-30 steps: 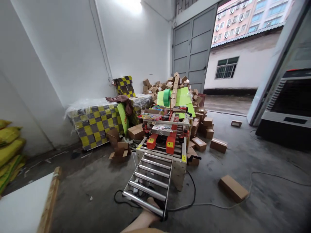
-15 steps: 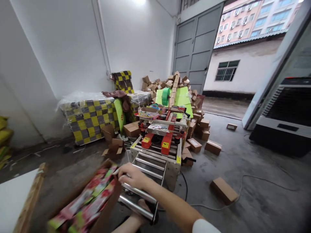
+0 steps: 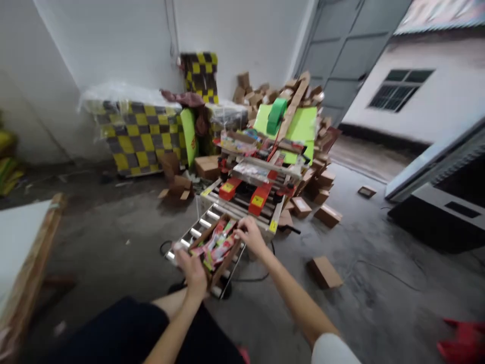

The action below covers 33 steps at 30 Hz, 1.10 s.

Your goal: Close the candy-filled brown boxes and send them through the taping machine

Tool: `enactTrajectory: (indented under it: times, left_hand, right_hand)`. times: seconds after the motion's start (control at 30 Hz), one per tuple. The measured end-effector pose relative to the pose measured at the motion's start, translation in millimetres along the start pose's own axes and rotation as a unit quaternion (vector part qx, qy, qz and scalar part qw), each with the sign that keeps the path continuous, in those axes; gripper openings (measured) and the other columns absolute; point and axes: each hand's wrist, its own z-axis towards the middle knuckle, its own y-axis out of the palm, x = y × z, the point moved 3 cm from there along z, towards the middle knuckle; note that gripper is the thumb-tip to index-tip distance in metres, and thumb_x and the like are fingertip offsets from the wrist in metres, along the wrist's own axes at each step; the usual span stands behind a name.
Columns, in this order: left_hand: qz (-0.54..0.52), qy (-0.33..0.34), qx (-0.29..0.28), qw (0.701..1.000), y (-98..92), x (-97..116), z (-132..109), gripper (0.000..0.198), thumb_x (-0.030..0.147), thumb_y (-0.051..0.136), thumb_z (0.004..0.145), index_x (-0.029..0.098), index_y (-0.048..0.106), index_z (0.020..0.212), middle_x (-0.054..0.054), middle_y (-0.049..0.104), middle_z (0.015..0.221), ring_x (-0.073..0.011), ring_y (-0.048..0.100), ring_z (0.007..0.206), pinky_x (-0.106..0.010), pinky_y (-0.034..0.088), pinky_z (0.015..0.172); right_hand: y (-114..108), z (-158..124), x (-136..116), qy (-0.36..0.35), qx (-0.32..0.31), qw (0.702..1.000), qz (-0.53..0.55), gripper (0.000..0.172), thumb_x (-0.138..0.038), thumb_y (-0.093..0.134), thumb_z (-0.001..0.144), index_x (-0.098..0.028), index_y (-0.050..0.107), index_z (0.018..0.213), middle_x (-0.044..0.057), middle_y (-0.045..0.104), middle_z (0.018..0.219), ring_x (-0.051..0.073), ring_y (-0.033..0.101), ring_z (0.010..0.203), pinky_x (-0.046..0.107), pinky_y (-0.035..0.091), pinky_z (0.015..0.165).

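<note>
1. The open cardboard box [image 3: 229,264] appears to rest on the roller conveyor [image 3: 196,233], lying lengthwise along it, nearer its right rail than its left.
2. The right hand [image 3: 250,236] is at the box's far right corner, above the conveyor's right rail; its bent fingers seem to pinch the rim there.
3. The left hand [image 3: 192,268] is at the box's near left side, over the conveyor's near part. It is blurred, and I cannot tell whether its fingers press on the cardboard or only lie alongside it.
4. Done, as far as shows: the box looks well filled with pink, red and green packets [image 3: 216,246], and it is placed on the conveyor.
5. Left undone: the top is open, with packets in plain sight and no tape visible across it. The box is short of what looks like a carton-sealing machine [image 3: 259,199] at the conveyor's far end. I judge the filling complete or nearly so, and the closing not begun.
6. Well past the conveyor's far end, a green tape roll [image 3: 276,116] stands on the machine, with a heap of cartons [image 3: 246,90] behind.
7. On the floor right of the conveyor lies a closed carton [image 3: 325,273].
</note>
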Motion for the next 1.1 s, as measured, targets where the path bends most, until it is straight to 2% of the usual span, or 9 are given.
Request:
enactTrajectory:
  times: [0.03, 0.1, 0.17, 0.3, 0.53, 0.67, 0.77, 0.9, 1.1]
  left_hand:
    - [0.009, 0.008, 0.016, 1.000, -6.2, 6.2, 4.5, 0.075, 0.046, 0.031, 0.101, 0.019, -0.009, 0.158, -0.020, 0.013, 0.166, -0.0344, 0.009, 0.155, -0.059, 0.022, 0.123]
    - [0.049, 0.116, -0.052, 0.991, -8.9, 23.6, 16.4, 0.077, 0.052, 0.046, 0.096, 0.011, 0.019, 0.154, -0.028, 0.022, 0.162, -0.0397, 0.013, 0.154, -0.063, 0.023, 0.121]
    - [0.084, 0.207, -0.136, 0.965, -4.3, 36.9, 27.6, 0.061, 0.051, 0.050, 0.095, 0.012, 0.042, 0.142, -0.027, 0.032, 0.158, -0.0376, 0.021, 0.152, -0.061, 0.024, 0.121]
    - [0.104, 0.283, -0.234, 0.925, 12.4, 49.8, 40.7, 0.054, 0.045, 0.049, 0.097, 0.013, 0.047, 0.141, -0.021, 0.033, 0.160, -0.0297, 0.025, 0.152, -0.050, 0.026, 0.124]
    - [0.118, 0.215, -0.321, 0.915, 41.1, 42.3, 37.9, 0.052, 0.032, 0.052, 0.097, 0.011, 0.047, 0.144, -0.019, 0.042, 0.156, -0.0267, 0.039, 0.146, -0.043, 0.036, 0.119]
    - [0.133, 0.185, -0.341, 0.912, 42.1, 44.0, 41.3, 0.043, 0.029, 0.044, 0.100, 0.011, 0.053, 0.138, -0.018, 0.052, 0.148, -0.0257, 0.048, 0.140, -0.039, 0.042, 0.115]
    - [0.153, 0.164, -0.366, 0.903, 43.2, 43.4, 45.1, 0.035, 0.022, 0.039, 0.100, 0.011, 0.064, 0.122, -0.018, 0.068, 0.126, -0.0248, 0.064, 0.121, -0.035, 0.050, 0.104]
    - [0.157, 0.150, -0.381, 0.899, 47.7, 39.7, 46.6, 0.028, 0.011, 0.046, 0.094, 0.010, 0.069, 0.108, -0.019, 0.073, 0.106, -0.0264, 0.070, 0.103, -0.035, 0.054, 0.093]
    - [0.129, 0.130, -0.380, 0.907, 50.2, 36.6, 53.3, 0.021, 0.009, 0.051, 0.090, 0.010, 0.072, 0.095, -0.017, 0.075, 0.095, -0.0249, 0.072, 0.091, -0.032, 0.056, 0.085]
  right_hand:
    - [-1.1, 1.7, -2.5, 0.000, 0.011, 1.000, -0.005, 0.014, -0.026, 0.070, 0.080, -0.019, 0.064, 0.091, 0.007, 0.061, 0.098, 0.021, 0.058, 0.093, 0.034, 0.050, 0.085]
    - [-0.8, 8.4, -3.2, 0.008, -0.001, 1.000, -0.013, 0.023, -0.026, 0.073, 0.077, -0.018, 0.064, 0.097, 0.008, 0.058, 0.101, 0.022, 0.057, 0.095, 0.035, 0.050, 0.086]
    - [0.9, 15.4, -1.7, 0.001, -0.037, 0.999, -0.023, 0.022, -0.026, 0.073, 0.079, -0.018, 0.067, 0.099, 0.007, 0.058, 0.100, 0.022, 0.058, 0.095, 0.036, 0.050, 0.086]
    - [1.7, 21.9, -4.5, -0.028, -0.105, 0.992, -0.068, 0.011, -0.024, 0.072, 0.083, -0.019, 0.075, 0.092, 0.006, 0.061, 0.097, 0.019, 0.060, 0.090, 0.033, 0.050, 0.085]
    - [18.0, 33.3, -18.5, -0.057, -0.296, 0.937, -0.177, 0.012, -0.021, 0.068, 0.089, -0.023, 0.079, 0.087, 0.003, 0.069, 0.090, 0.015, 0.063, 0.083, 0.025, 0.046, 0.081]
    - [35.4, 38.3, -19.9, -0.031, -0.286, 0.930, -0.230, 0.016, -0.022, 0.061, 0.093, -0.020, 0.075, 0.087, 0.005, 0.069, 0.090, 0.017, 0.062, 0.083, 0.025, 0.044, 0.077]
    - [51.2, 34.3, -19.2, -0.017, -0.250, 0.937, -0.242, 0.020, -0.019, 0.051, 0.097, -0.019, 0.071, 0.098, 0.008, 0.069, 0.100, 0.019, 0.063, 0.092, 0.027, 0.044, 0.081]
    - [62.7, 27.0, -17.8, -0.002, -0.210, 0.948, -0.238, 0.025, -0.020, 0.041, 0.100, -0.017, 0.064, 0.111, 0.009, 0.070, 0.106, 0.020, 0.064, 0.097, 0.028, 0.045, 0.084]
    - [64.8, 29.7, -19.5, -0.032, -0.249, 0.946, -0.204, 0.021, -0.020, 0.049, 0.097, -0.022, 0.069, 0.102, 0.003, 0.074, 0.103, 0.017, 0.066, 0.095, 0.026, 0.047, 0.086]
